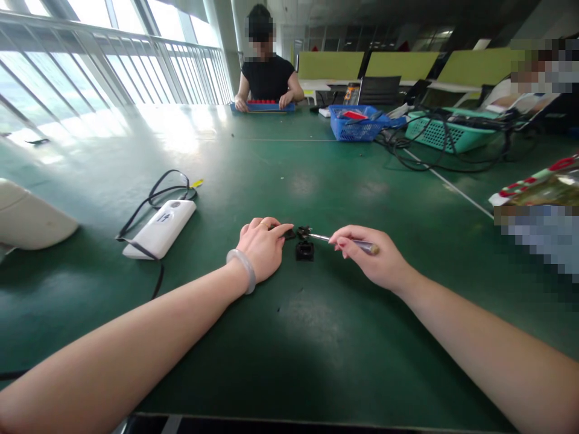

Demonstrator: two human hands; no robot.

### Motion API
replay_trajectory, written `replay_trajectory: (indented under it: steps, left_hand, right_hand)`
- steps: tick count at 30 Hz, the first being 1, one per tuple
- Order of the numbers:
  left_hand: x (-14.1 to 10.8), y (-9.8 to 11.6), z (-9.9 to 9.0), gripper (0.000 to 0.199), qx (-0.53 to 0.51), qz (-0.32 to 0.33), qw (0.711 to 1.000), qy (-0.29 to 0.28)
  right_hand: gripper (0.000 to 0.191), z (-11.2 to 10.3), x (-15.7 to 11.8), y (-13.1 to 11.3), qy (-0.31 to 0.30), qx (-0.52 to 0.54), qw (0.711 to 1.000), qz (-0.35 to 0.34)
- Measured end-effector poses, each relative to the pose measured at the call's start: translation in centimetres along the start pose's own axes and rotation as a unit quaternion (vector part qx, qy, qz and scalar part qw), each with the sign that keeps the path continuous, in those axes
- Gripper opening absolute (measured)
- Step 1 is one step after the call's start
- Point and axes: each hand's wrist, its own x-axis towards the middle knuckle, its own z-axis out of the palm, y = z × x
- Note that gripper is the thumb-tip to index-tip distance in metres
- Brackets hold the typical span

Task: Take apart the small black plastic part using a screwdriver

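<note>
My right hand [368, 256] is closed round the handle of a slim screwdriver [320, 238], which points left. Its metal tip meets a small dark piece [303, 231] on the green table. My left hand [260, 248], with a pale bangle at the wrist, bends its fingers over a flat black part [288, 234] and holds it down; most of that part is hidden. Just in front of the screwdriver's tip lies a square black part [304, 251] with a recess in its middle. The kind of these black parts is too small to make out.
A white power bank [165, 228] with a black cable lies to the left, near a white rounded object [34, 214]. Across the table [307, 374] a person in black handles a blue tray. Blue [357, 128] and green baskets [452, 135] with tangled cables stand far right.
</note>
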Motion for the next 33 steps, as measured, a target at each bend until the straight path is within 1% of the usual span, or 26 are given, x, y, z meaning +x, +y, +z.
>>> replay_trajectory:
  steps: [3, 6, 9, 11, 14, 19, 24, 28, 33]
  left_hand:
    - [0.0, 0.1, -0.1, 0.038, -0.008, 0.011, 1.0, 0.005]
    - [0.0, 0.1, -0.1, 0.047, -0.042, 0.06, 0.997, -0.013]
    - [0.1, 0.2, 0.0, 0.053, -0.065, 0.111, 0.991, -0.037]
    - [0.1, 0.2, 0.1, 0.053, -0.07, 0.126, 0.988, -0.048]
    - [0.2, 0.4, -0.2, 0.047, -0.076, 0.124, 0.988, -0.055]
    - [0.4, 0.7, -1.1, 0.035, -0.072, 0.108, 0.991, -0.039]
    - [0.6, 0.7, -1.3, 0.027, -0.07, 0.083, 0.993, -0.035]
    - [0.6, 0.6, -1.2, 0.025, -0.07, 0.073, 0.994, -0.03]
    - [0.7, 0.5, -1.1, 0.029, -0.074, 0.068, 0.995, -0.027]
  right_hand:
    - [0.027, 0.0, -0.2, -0.1, 0.004, 0.02, 0.999, -0.028]
    - [0.026, -0.2, -0.4, -0.1, 0.03, 0.041, 0.998, -0.049]
    - [0.024, -0.2, -0.3, -0.2, 0.035, 0.04, 0.997, -0.053]
    - [0.025, -0.2, -0.3, -0.2, 0.032, 0.036, 0.997, -0.052]
    - [0.026, -0.2, -0.2, -0.4, 0.031, 0.031, 0.998, -0.051]
    - [0.026, -0.4, -0.3, -0.7, 0.027, 0.018, 0.998, -0.056]
    - [0.027, -0.4, -0.3, -0.7, 0.028, 0.024, 0.998, -0.049]
    - [0.028, -0.4, -0.3, -0.7, 0.037, 0.025, 0.998, -0.05]
    - [0.028, -0.5, -0.3, -0.7, 0.033, 0.017, 0.998, -0.06]
